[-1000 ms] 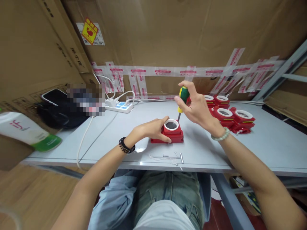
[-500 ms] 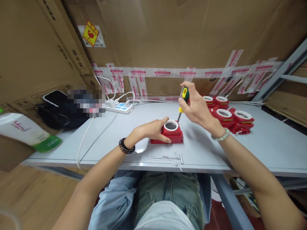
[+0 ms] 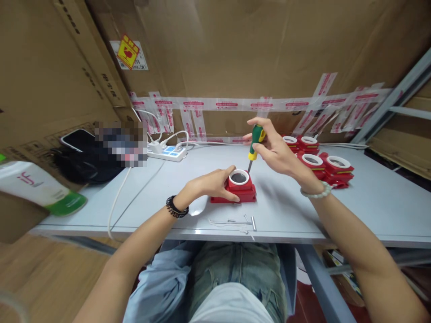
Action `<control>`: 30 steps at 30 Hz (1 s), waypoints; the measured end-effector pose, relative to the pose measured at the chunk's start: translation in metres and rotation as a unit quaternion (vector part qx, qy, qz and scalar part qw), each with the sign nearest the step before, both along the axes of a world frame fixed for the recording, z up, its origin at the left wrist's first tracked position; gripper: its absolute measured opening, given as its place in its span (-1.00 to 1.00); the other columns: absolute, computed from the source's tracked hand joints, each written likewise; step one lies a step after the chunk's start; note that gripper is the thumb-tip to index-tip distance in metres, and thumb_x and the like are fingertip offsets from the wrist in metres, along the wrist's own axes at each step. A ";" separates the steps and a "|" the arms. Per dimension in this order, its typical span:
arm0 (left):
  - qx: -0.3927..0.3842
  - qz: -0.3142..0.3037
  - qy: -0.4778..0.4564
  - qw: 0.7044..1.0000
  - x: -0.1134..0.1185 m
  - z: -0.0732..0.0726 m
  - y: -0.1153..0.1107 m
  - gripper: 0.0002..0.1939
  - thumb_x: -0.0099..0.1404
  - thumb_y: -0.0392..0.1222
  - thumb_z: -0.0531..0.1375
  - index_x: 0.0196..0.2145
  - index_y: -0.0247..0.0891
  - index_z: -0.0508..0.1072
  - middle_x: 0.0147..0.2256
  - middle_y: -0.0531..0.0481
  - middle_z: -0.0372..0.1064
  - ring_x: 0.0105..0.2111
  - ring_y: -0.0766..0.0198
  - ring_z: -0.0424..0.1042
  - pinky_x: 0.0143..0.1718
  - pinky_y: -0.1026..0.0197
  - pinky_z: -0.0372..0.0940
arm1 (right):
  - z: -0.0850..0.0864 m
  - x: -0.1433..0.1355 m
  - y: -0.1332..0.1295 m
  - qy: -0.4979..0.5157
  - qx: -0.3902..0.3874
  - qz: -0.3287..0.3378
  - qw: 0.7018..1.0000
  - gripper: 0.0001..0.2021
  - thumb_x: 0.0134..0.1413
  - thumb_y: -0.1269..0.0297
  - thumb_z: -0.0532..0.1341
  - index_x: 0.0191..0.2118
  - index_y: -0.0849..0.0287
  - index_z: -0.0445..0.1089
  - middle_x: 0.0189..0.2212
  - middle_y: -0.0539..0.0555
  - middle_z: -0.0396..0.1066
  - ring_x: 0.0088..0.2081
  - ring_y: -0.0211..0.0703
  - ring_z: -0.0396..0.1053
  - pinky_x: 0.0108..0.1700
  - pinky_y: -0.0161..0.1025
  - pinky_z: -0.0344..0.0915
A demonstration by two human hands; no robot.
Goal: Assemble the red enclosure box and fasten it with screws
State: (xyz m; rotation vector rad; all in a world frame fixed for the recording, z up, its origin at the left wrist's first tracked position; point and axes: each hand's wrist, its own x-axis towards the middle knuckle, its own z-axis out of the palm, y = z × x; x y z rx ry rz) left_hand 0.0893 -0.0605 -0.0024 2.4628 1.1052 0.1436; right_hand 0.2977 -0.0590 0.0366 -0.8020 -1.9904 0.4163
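A red block with a white ring on top point(image 3: 247, 194) sits near the table's front edge. My left hand point(image 3: 220, 184) grips its left side, thumb in front and fingers behind. Above and to the right, my right hand point(image 3: 269, 146) holds a green and yellow screwdriver point(image 3: 257, 137) between thumb and fingers. The screwdriver stands nearly upright, its tip at the block's back right corner; the exact contact point is too small to tell. In front of the block lie a metal T-shaped rod point(image 3: 253, 223) and several small screws point(image 3: 246, 218).
Several more red blocks with white rings point(image 3: 336, 168) stand at the right. A white power strip point(image 3: 168, 152) with plugs and cables is at the back left. Farther left are a black bag point(image 3: 81, 163), a phone point(image 3: 78, 140) and a white and green bottle point(image 3: 43, 188).
My right hand's fingers have loosened and shifted around the screwdriver handle, which has turned and stands a little more upright. My left hand stays on the block.
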 end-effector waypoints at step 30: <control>-0.015 -0.024 -0.109 0.994 -0.002 -0.006 0.000 -0.36 0.12 0.27 0.25 -0.01 -0.22 0.26 -0.22 -0.09 0.44 -0.31 0.13 0.41 -0.32 0.17 0.24 | -0.009 -0.012 0.003 -0.023 0.141 -0.194 0.971 -0.61 0.10 0.17 0.24 0.04 0.03 0.20 -0.46 -0.06 0.27 -0.52 -0.23 0.21 -0.39 -0.14 0.31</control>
